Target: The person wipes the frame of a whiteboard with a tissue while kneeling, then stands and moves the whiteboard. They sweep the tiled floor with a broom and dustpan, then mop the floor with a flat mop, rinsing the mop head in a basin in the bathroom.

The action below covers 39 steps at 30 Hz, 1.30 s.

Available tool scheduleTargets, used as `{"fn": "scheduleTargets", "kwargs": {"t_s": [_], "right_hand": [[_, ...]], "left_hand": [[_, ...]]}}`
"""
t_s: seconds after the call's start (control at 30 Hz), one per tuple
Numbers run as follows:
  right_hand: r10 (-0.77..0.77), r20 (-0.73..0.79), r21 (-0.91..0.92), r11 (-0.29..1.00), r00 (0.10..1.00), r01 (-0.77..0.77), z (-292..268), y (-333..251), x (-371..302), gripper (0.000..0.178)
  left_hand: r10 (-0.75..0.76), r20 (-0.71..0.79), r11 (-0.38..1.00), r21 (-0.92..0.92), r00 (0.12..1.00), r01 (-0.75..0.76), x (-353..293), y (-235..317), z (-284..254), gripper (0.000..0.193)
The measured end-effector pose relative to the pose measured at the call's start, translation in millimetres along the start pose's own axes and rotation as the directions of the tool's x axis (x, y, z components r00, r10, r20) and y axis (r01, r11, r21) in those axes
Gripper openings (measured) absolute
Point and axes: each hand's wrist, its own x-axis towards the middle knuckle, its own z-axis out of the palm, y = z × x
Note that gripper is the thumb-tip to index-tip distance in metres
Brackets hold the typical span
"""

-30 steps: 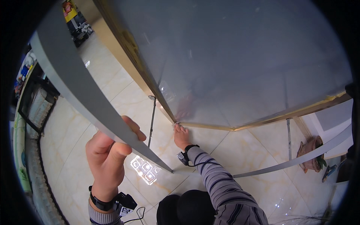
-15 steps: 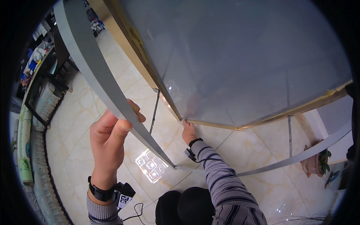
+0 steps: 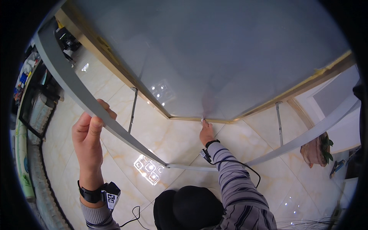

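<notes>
My left hand (image 3: 89, 140) is closed round a flat grey frame rail (image 3: 117, 132), thumb on the near side and fingers over the far side. The rail bends at a corner and curves on toward the right. Beyond it hangs a large greyish, shiny panel (image 3: 230, 57) with a gold-coloured edge frame (image 3: 148, 101). My right hand (image 3: 207, 133) reaches past the grey rail to the panel's short near edge. A small whitish wad (image 3: 202, 120), its kind unclear, is pinched in its fingertips against that edge.
Two thin metal struts, a left strut (image 3: 133, 109) and a right strut (image 3: 279, 124), run between panel and grey rail. A potted plant (image 3: 317, 151) stands at the right. Along the left are a patterned seat (image 3: 40, 115) and a green roll (image 3: 23, 161). Pale tiles (image 3: 184, 142) cover the floor.
My right hand has slid rightward along the panel's short near edge. My left hand keeps its hold on the grey rail. The whole view has shifted slightly.
</notes>
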Motion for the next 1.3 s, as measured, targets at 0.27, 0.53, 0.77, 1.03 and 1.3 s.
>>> {"fn": "scheduleTargets", "kwargs": {"t_s": [0.27, 0.53, 0.77, 1.03, 1.3], "right_hand": [[0.372, 0.105, 0.169, 0.907, 0.922, -0.385, 23.7, 35.1, -8.4, 0.045], [0.539, 0.223, 0.112, 0.813, 0.812, -0.571, 11.2, 61.6, -15.4, 0.047], [0.465, 0.29, 0.18, 0.832, 0.836, -0.525, -15.1, 23.8, 9.2, 0.049], [0.295, 0.118, 0.308, 0.897, 0.948, -0.318, -30.6, -30.6, 25.1, 0.047], [-0.168, -0.08, 0.854, 0.497, 0.982, 0.155, -44.9, -80.6, 48.8, 0.026]], "left_hand": [[-0.004, -0.005, 1.0, 0.002, 1.0, 0.004, 3.3, -3.3, 3.9, 0.037], [0.009, -0.018, 1.0, 0.005, 1.0, -0.009, 5.4, -8.9, 6.5, 0.038], [0.023, -0.016, 1.0, -0.018, 1.0, -0.023, 7.0, -13.4, 9.1, 0.037], [0.052, 0.004, 0.998, -0.02, 0.999, -0.052, 9.7, -16.4, 11.9, 0.036], [0.018, 0.001, 0.995, -0.094, 1.0, -0.017, 11.1, -19.1, 14.1, 0.035]]}}
